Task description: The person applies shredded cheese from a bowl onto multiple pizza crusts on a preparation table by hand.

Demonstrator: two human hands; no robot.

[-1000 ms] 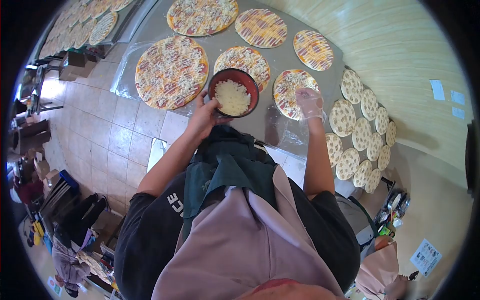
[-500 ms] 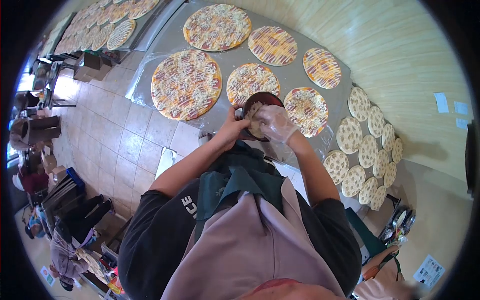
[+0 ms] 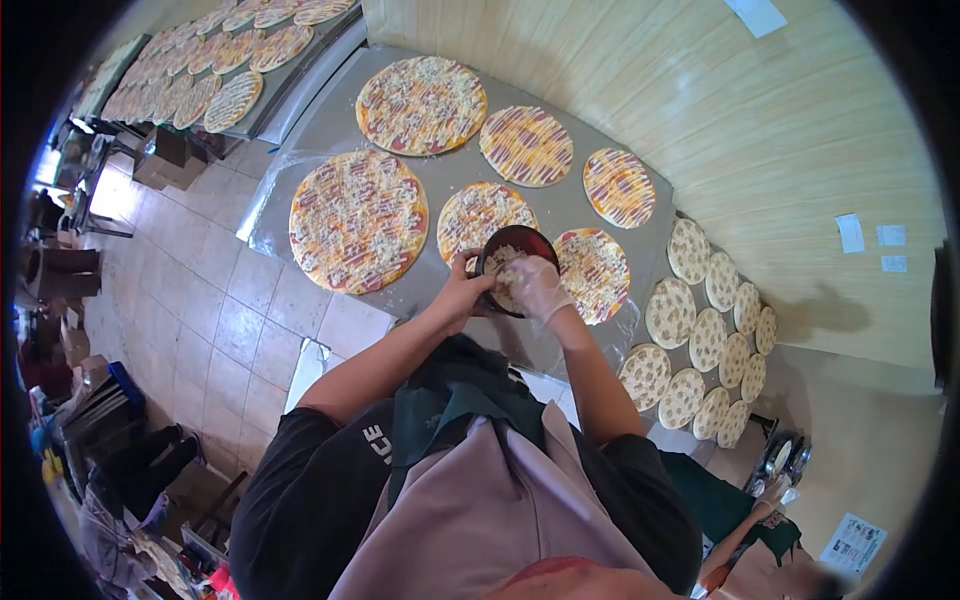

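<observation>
My left hand [image 3: 464, 291] grips a dark bowl [image 3: 541, 243] by its left side, with the thumb over the rim. Inside the bowl lies pale shredded cheese [image 3: 508, 255]. My right hand [image 3: 535, 287], in a clear plastic glove, reaches into the bowl over the cheese; blur smears its fingers. Just beyond the bowl is a medium pizza [image 3: 480, 215] strewn with shreds, and a smaller strewn pizza [image 3: 597, 275] lies right of it. A large strewn pizza [image 3: 358, 222] rests to the left. All lie on the grey table [image 3: 455, 165].
Behind are another large pizza [image 3: 421, 105] and two striped pizzas [image 3: 527, 146] [image 3: 619, 188]. Several plain crusts [image 3: 671, 312] stand at the right. More pizzas fill a table [image 3: 270, 95] at upper left. A co-worker [image 3: 735, 525] is at lower right, another person [image 3: 120, 500] at lower left.
The view has shifted, so the table and pizzas sit lower and slightly left. My left hand still holds the bowl; my right hand remains in it, its posture slightly changed.
</observation>
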